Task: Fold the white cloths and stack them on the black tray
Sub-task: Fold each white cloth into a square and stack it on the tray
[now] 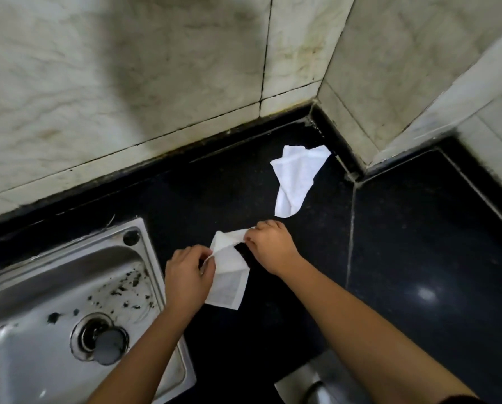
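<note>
Both hands pinch one white cloth (pixel 227 275) over the black surface (pixel 418 243) — left hand (pixel 187 279) at its left edge, right hand (pixel 270 243) at the top corner. Second cloth (pixel 296 179) lies crumpled near the wall corner — sink (pixel 144 258) at left.

Both hands, left (pixel 185 275) and right (pixel 270 243), pinch a white cloth (pixel 229 275) above the black counter (pixel 418 243).

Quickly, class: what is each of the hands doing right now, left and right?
The left hand pinches one end of the white cloth.
The right hand pinches the same cloth's other end.
</note>
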### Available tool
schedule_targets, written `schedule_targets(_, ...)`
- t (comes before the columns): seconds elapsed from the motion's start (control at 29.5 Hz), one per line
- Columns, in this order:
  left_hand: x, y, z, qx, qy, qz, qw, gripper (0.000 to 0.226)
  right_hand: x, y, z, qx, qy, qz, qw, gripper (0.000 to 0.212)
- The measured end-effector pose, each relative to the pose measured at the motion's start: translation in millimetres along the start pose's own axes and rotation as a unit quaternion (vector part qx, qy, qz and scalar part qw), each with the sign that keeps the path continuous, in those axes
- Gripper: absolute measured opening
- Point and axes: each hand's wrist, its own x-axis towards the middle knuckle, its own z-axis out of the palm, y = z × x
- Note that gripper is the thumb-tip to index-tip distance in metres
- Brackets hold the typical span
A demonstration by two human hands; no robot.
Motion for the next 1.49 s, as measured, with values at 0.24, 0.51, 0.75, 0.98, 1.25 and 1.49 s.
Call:
schedule_targets(0.24,29.0,66.7,-7.2,-0.083,0.002,0.051,0.995,0.006,-70.2,58.9,-58.7,0.103,0.063,0.090,0.989,0.022)
schedule_targets(0.51,18.5,222.8,20.4,-0.094,-0.057,0.265,0.958,0.005,-229.7,146.6,-127.0,0.126,0.192,0.252,0.940,0.019)
schedule_targets(0.75,-66.9,373.2,56.4,-0.136,-0.107,0.364,0.915,0.007,-429.9,211.8,-161.0,0.147,0.318,0.376,0.858,0.031)
schedule_targets(0.98,-110.0,361.8,112.7,-0.039,-0.279,0.330,0.901,0.009,-497.9,227.7,-88.3,0.222,0.233,0.392,0.862,0.013)
schedule_targets(1.25,-100.0,395.0,109.7,-0.071,-0.229,0.380,0.894,0.009,-499.7,240.0,-101.6,0.125,0.314,0.430,0.837,0.007)
schedule_targets(1.49,-96.0,428.1,81.4,-0.156,-0.013,0.434,0.887,0.010,-489.8,233.5,-128.1,0.125,0.489,0.380,0.775,0.004)
